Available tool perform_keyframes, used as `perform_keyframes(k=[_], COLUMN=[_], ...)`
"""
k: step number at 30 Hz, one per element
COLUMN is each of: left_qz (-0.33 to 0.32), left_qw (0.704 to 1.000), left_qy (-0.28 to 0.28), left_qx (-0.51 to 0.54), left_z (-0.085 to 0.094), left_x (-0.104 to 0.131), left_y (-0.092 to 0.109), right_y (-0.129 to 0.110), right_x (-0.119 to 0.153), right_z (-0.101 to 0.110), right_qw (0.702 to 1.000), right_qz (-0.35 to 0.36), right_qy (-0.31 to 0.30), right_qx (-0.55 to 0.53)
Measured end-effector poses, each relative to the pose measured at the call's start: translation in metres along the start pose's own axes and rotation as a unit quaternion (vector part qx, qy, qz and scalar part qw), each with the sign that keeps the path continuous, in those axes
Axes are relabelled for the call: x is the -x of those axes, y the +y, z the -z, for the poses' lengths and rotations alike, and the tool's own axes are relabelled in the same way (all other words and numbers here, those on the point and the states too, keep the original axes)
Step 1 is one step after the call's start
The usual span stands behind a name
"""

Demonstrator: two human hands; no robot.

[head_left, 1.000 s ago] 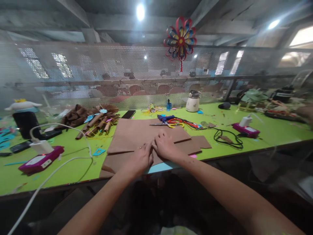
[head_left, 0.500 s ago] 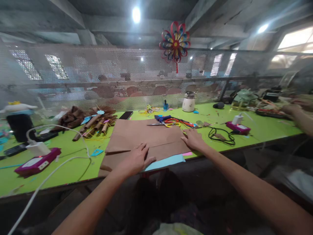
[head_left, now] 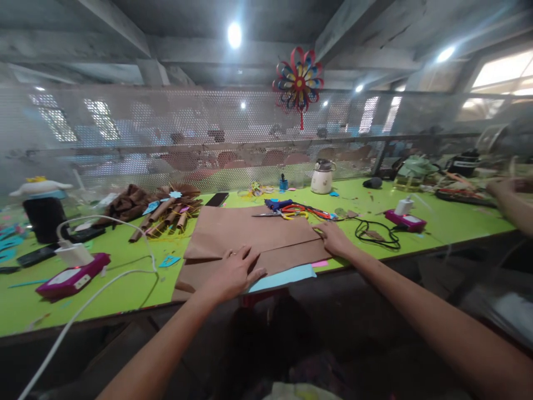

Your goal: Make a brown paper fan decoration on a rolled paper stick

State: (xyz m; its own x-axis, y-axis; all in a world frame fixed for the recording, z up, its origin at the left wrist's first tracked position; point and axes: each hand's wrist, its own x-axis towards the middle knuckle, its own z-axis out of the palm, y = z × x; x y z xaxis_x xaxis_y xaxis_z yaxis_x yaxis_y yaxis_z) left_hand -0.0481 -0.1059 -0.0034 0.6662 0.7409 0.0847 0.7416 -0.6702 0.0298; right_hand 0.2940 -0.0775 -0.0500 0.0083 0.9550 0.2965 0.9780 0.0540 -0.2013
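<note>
A large sheet of brown paper [head_left: 245, 230], folded over with a flap along its near side, lies on the green table in front of me. My left hand [head_left: 239, 272] rests flat on the near flap, fingers spread. At the sheet's right edge, my right hand [head_left: 333, 239] has its thumb and fingers drawn together on the paper by the fold line. A light blue paper strip [head_left: 285, 278] sticks out from under the near edge, beside a small pink piece [head_left: 320, 264]. Yellow-handled scissors [head_left: 291, 214] lie on the far part of the sheet.
Behind the scissors is a blue glue gun [head_left: 278, 204]. A black cable [head_left: 377, 236] and purple power strip [head_left: 406, 220] lie right; another power strip [head_left: 75, 276] with white cable stands left. Brown paper rolls [head_left: 166, 216], a phone [head_left: 217, 199] and a jug [head_left: 322, 176] are farther back. Another person's hand [head_left: 502, 189] is far right.
My right hand's fingers have drawn in from a stretched pose to the paper's right edge. My left hand stays on the flap. The view has shifted slightly.
</note>
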Motion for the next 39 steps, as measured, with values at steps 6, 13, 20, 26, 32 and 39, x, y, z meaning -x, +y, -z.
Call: perform_keyframes(k=[6, 13, 20, 26, 32, 39], left_qz=[-0.002, 0.007, 0.004, 0.075, 0.141, 0.157], left_qw=[1.000, 1.000, 0.999, 0.996, 0.988, 0.983], left_qy=[0.005, -0.004, -0.042, -0.050, -0.045, -0.002], left_qx=[0.006, 0.018, 0.026, 0.008, -0.052, -0.095], left_z=[0.000, 0.002, 0.005, 0.016, 0.021, 0.021], left_x=[0.001, 0.004, 0.016, 0.051, 0.082, 0.086], left_y=[-0.002, 0.004, -0.010, -0.040, -0.065, -0.073], right_y=[-0.013, -0.127, -0.140, -0.142, -0.142, -0.113], right_x=[0.000, 0.024, 0.030, 0.032, 0.035, 0.039], right_z=[0.019, 0.015, 0.012, 0.012, 0.006, 0.001], right_qw=[0.985, 0.947, 0.960, 0.965, 0.971, 0.991], right_qz=[0.047, 0.298, 0.247, 0.233, 0.219, 0.133], right_qy=[0.147, -0.099, -0.125, -0.117, -0.086, -0.009], right_qx=[-0.077, -0.061, -0.036, -0.034, -0.045, -0.002])
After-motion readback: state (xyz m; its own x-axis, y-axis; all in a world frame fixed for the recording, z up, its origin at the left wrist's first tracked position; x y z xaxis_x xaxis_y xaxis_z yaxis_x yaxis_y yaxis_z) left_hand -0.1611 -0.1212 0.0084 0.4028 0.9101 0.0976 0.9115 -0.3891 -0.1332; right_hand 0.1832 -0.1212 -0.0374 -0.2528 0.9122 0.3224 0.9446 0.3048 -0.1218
